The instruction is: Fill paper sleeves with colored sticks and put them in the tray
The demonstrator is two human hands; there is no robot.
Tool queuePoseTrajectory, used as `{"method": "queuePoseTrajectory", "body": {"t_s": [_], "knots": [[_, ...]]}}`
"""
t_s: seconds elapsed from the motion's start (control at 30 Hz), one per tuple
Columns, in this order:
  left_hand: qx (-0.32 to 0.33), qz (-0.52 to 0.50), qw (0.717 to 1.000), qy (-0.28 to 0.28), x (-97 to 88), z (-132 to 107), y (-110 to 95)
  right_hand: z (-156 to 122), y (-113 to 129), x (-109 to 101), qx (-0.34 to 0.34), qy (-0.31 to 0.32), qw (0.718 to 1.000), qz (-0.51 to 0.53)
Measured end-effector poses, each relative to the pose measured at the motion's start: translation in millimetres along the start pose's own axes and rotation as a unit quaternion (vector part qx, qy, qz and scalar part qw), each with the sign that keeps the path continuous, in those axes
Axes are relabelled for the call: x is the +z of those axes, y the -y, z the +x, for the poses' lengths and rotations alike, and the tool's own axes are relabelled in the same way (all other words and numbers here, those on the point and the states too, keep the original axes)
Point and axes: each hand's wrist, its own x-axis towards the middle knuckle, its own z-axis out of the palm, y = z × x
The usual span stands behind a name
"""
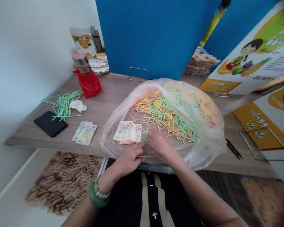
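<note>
In the head view, several small printed packets [125,131] lie overlapped on the near left part of a large clear plastic bag [113,118]. My left hand [130,157] is closed at the lower edge of the rightmost packet, its fingertips on it. Close beside it, my right hand [159,143] is pinched at the packet's right side. A thin green stick [142,138] runs from its fingertips across that packet. Behind the hands spreads a pile of short yellow, green and pink sticks [165,115], partly under the bag's plastic.
To the left are filled packets [84,133], a black phone [50,123], longer green sticks [65,104], crumpled tissue [78,106] and a jar in a red bag [89,83]. Black tweezers [234,148] and printed boxes [252,118] stand right. A blue panel [144,37] rises behind.
</note>
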Motion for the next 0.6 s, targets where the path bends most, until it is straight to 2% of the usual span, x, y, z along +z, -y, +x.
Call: {"method": "queuePoseTrajectory", "body": {"t_s": [0.1, 0.2, 0.33, 0.43, 0.53, 0.6], "knots": [[0.037, 0.100, 0.994, 0.028, 14.6, -1, 7, -1, 20, 22, -0.019, -0.014, 0.997, -0.077], [0.038, 0.096, 0.994, 0.032, 16.2, -1, 12, 1, 22, 33, -0.041, -0.027, 0.995, -0.087], [0.025, 0.070, 0.997, 0.031, 12.6, -3, 16, 10, 4, 23, -0.039, -0.009, 0.999, -0.031], [0.014, 0.065, 0.997, 0.035, 14.3, -6, 18, 18, -6, 11, 0.012, -0.019, 0.999, -0.039], [-0.001, 0.062, 0.998, 0.030, 16.5, -7, 18, 31, -3, 10, 0.074, -0.019, 0.996, -0.046], [-0.001, 0.059, 0.998, 0.029, 16.8, -7, 17, 42, 2, 13, 0.086, -0.002, 0.995, -0.048]]}}
